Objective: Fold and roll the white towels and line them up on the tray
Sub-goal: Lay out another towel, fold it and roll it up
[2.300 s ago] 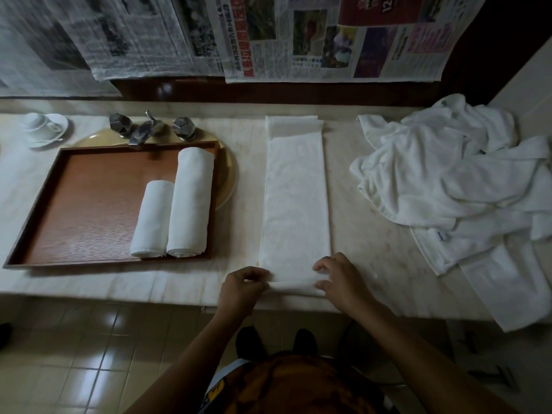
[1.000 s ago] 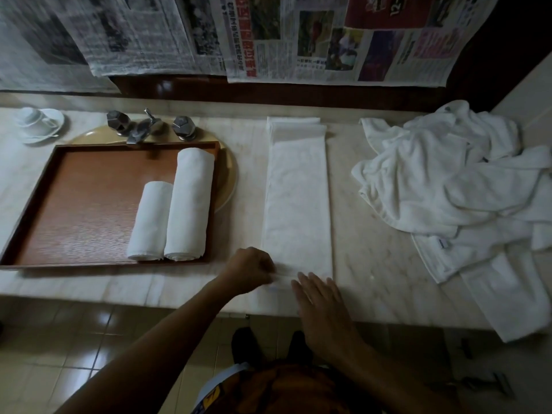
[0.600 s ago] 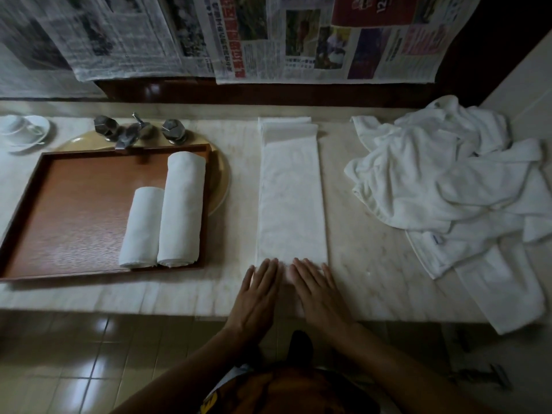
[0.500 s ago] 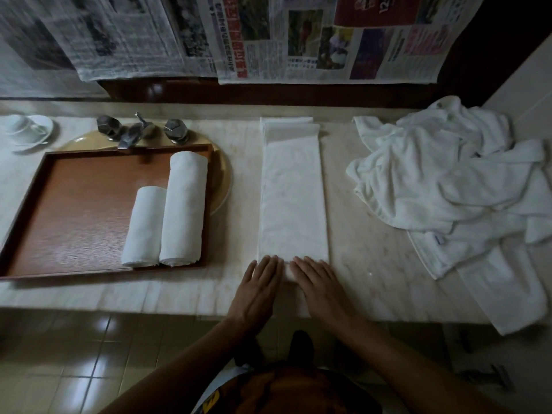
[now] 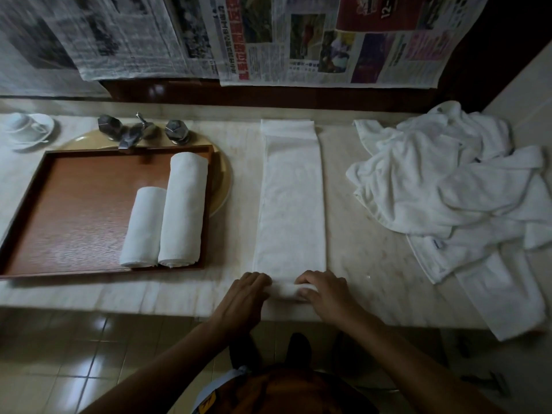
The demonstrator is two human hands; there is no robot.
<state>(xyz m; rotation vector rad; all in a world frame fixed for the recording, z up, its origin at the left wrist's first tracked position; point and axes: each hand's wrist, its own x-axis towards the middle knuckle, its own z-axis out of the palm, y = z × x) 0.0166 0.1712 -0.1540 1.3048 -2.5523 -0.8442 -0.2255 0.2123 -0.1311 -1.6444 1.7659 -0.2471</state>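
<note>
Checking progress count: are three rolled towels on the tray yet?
No, the tray holds two, a short roll and a long roll; the third towel lies on the counter, partly rolled.

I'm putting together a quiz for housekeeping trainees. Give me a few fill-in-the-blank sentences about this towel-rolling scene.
1. The tray holds ____ rolled towels.
2. The shorter roll lies to the ____ of the longer roll.
3. The left hand and right hand grip the folded strip at its ____ end, not its far end.
4. The loose towel pile lies to the strip's ____.

Missing words: two; left; near; right.
</note>
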